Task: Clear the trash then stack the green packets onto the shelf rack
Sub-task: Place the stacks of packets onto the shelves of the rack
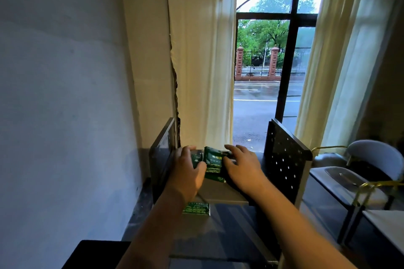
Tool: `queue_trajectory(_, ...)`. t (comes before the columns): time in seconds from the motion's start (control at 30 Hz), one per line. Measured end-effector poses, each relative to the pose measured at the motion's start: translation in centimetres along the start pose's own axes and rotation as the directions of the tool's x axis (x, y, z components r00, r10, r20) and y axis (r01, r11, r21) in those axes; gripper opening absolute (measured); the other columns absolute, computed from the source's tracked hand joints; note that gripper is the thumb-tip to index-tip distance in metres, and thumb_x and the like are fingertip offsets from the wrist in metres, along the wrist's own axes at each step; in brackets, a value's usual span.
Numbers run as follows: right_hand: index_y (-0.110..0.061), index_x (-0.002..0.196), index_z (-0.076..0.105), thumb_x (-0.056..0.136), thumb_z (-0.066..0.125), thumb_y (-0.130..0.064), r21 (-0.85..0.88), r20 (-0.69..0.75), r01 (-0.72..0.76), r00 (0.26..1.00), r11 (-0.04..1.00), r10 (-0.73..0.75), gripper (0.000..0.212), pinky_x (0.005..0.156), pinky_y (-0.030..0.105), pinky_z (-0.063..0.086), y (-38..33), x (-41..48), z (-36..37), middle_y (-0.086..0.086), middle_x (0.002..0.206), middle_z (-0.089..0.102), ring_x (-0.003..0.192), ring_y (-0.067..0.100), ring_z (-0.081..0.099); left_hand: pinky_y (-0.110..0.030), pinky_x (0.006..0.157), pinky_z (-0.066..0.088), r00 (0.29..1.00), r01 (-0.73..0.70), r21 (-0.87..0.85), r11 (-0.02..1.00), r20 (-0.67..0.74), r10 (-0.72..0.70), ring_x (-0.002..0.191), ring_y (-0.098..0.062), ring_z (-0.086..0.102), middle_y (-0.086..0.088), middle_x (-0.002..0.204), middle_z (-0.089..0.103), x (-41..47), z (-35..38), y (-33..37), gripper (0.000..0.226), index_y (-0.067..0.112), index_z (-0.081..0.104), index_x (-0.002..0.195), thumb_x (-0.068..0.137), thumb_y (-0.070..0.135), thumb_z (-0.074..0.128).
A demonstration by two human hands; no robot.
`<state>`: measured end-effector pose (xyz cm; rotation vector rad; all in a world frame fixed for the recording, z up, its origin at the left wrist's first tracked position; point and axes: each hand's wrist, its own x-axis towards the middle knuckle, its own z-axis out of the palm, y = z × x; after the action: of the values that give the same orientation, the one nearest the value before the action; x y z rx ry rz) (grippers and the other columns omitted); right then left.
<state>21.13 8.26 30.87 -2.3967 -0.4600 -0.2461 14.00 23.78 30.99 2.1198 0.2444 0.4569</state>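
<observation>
A stack of green packets (212, 165) lies on the upper grey shelf (220, 193) of the dark shelf rack (284, 164). My left hand (188, 170) holds the stack's left side, thumb curled onto the packets. My right hand (242, 168) lies over the stack's right side with its fingers bent on the packets. Below, on the lower shelf, more green packets (196, 208) lie flat, partly hidden by my left forearm.
The rack's perforated side panels stand left (162, 153) and right of the shelf. A white wall runs along the left. Cream curtains (203, 61) frame a tall window behind. A grey chair (371, 166) and a pale table edge (387, 225) stand at the right.
</observation>
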Motion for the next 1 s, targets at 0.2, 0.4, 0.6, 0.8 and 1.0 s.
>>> queue_trajectory(0.2, -0.030, 0.143, 0.048, 0.097, 0.044, -0.057, -0.129, -0.013, 0.016, 1.000, 0.992, -0.018, 0.053, 0.109, 0.042, 0.034, 0.0, -0.3, 0.3, 0.003, 0.142, 0.052, 0.132, 0.027, 0.045, -0.040, 0.098, 0.052, 0.998, -0.062, -0.123, 0.990, 0.023, 0.066, 0.118, -0.015, 0.049, -0.004, 0.137, 0.041, -0.2, -0.5, -0.1, 0.045, 0.026, 0.047, 0.135, 0.094, 0.025, 0.064)
queue_trajectory(0.4, -0.031, 0.141, 0.050, 0.096, 0.051, -0.053, -0.017, 0.031, 0.105, 0.994, 0.994, -0.104, 0.051, 0.110, 0.040, 0.032, -0.5, -1.1, -0.1, 0.000, 0.138, 0.053, 0.130, 0.023, 0.039, -0.021, 0.095, 0.046, 0.987, -0.088, -0.116, 0.989, 0.127, 0.102, 0.118, -0.010, 0.047, 0.001, 0.137, 0.040, -0.1, -1.1, -0.3, 0.075, 0.028, 0.045, 0.135, 0.073, 0.019, 0.087)
queue_trajectory(0.6, -0.033, 0.139, 0.051, 0.098, 0.048, -0.051, -0.006, 0.069, 0.125, 0.990, 0.992, -0.124, 0.045, 0.109, 0.038, 0.032, -0.5, -1.2, -0.3, 0.000, 0.134, 0.057, 0.128, 0.023, 0.040, -0.015, 0.092, 0.038, 0.980, -0.140, -0.006, 0.990, 0.144, 0.139, 0.119, -0.012, 0.046, 0.003, 0.131, 0.038, -0.2, -1.0, -0.2, 0.090, 0.025, 0.044, 0.142, 0.066, 0.015, 0.091)
queue_trajectory(0.8, -0.036, 0.143, 0.045, 0.082, 0.025, -0.053, -0.061, 0.106, 0.101, 0.990, 0.993, -0.094, 0.067, 0.105, 0.043, 0.034, -0.6, -1.1, -0.4, 0.009, 0.130, 0.058, 0.125, 0.029, 0.047, -0.031, 0.106, 0.043, 0.986, -0.109, -0.043, 0.993, 0.124, 0.114, 0.117, -0.016, 0.050, -0.003, 0.134, 0.043, 0.2, -0.1, -0.3, 0.085, 0.020, 0.047, 0.137, 0.065, 0.013, 0.092)
queue_trajectory(1.0, -0.039, 0.136, 0.048, 0.080, 0.034, -0.062, -0.079, 0.102, 0.075, 0.993, 0.994, -0.067, 0.063, 0.103, 0.041, 0.035, -0.8, -1.1, -0.4, 0.002, 0.113, 0.054, 0.119, 0.026, 0.047, -0.046, 0.103, 0.049, 0.990, -0.099, -0.027, 0.995, 0.100, 0.101, 0.117, -0.020, 0.055, -0.003, 0.130, 0.054, 0.6, 0.1, -0.9, 0.093, 0.029, 0.046, 0.137, 0.059, 0.025, 0.094)
